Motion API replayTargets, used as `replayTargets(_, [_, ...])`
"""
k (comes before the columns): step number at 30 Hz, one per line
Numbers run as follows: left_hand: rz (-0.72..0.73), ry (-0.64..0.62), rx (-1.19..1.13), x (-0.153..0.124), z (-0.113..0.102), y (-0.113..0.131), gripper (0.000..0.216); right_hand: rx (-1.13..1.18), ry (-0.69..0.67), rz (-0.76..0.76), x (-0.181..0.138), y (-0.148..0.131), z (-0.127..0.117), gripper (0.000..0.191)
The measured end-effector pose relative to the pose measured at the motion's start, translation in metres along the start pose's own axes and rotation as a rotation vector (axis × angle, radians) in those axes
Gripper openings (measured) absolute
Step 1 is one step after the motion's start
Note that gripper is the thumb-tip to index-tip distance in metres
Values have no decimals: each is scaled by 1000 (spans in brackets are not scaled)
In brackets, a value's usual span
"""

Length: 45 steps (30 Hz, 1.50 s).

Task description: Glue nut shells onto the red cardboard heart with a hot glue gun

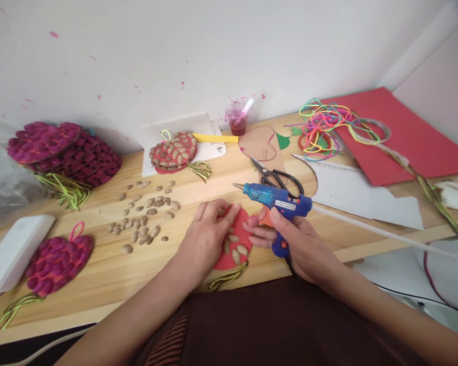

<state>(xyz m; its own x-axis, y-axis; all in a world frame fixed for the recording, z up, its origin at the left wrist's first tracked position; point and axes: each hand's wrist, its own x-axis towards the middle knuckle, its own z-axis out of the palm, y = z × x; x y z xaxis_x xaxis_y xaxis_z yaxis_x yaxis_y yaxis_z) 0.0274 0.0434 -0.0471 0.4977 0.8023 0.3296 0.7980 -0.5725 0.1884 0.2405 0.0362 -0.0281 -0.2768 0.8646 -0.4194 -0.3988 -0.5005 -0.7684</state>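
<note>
My right hand (299, 241) grips a blue glue gun (265, 195) with an orange trigger, its nozzle pointing left above the table. A white glue stick (370, 226) sticks out of its rear. Below and to the left lies a red rounded card piece (243, 223) with several brown peanut-like shells (235, 252) on it and a green-black tassel (227, 276) at its lower edge. My left hand (204, 231) rests on the card's left side, fingers bent and closed. Whatever is under those fingertips is hidden. Loose shells (143, 221) are scattered to the left.
Black-handled scissors (277, 178) lie behind the glue gun. A shell-covered piece (173, 152), a plastic cup (237, 119) and tangled cords (324, 124) are further back. Magenta pieces (61, 262) and a white box (17, 249) sit left; red card sheet (397, 132) lies right.
</note>
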Motion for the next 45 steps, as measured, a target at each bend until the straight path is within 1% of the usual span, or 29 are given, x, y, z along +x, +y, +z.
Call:
replayTargets(5, [-1,16,8,2,-2,1,40,6,2,-9,1,0,0,35])
replayTargets(9, [6,40,13,2,2,-1,37,25,-20,-20,3,1,-1,36])
replayTargets(12, [21,63,-20,1,3,-6,42,58,-45,-41,2,-1,-4,36])
replayTargets(14, [13,110,-36,-1,-4,-11,51,81,-40,-79,0,-2,-6,35])
replayTargets(16, [-22,196,-33,-3,-17,-14,58,95,-15,-125,-4,-3,-7,35])
replayTargets(18, [-69,266,-40,-7,-33,-14,55,93,16,-155,-6,-4,-8,36])
replayTargets(20, [-98,238,-79,-15,-46,-8,49,76,33,-163,-8,-5,-6,35])
replayTargets(22, [-111,179,-105,-27,-52,2,50,40,28,-164,-8,-6,-4,33])
replayTargets(26, [-160,-3,-131,-50,-49,19,72,-39,10,-167,-9,-7,1,34])
replayTargets(27, [-175,-23,-125,-55,-47,20,76,-49,9,-160,-10,-7,1,34])
replayTargets(29, [-201,-19,-107,-61,-44,17,79,-64,10,-133,-14,-5,2,34])
replayTargets(32, [-203,4,-139,-63,-44,5,75,-81,-20,-68,-23,-2,1,33])
replayTargets(34, [-175,-2,-195,-64,-45,-4,74,-101,-76,-21,-28,-1,-1,32])
replayTargets(36, [-143,0,-221,-65,-46,-9,70,-136,-118,-7,-31,-1,-4,31])
replayTargets(38, [-134,36,-211,-66,-47,-12,60,-186,-108,-69,-29,-6,-6,30])
replayTargets(41, [-154,111,-189,-70,-48,-9,36,-261,-48,-220,-15,-17,-4,30])
replayTargets(43, [-166,119,-189,-72,-47,-6,23,-314,-42,-268,1,-26,2,32])
replayTargets(45, [-173,110,-190,-73,-47,-4,17,-357,-52,-285,18,-32,9,37])
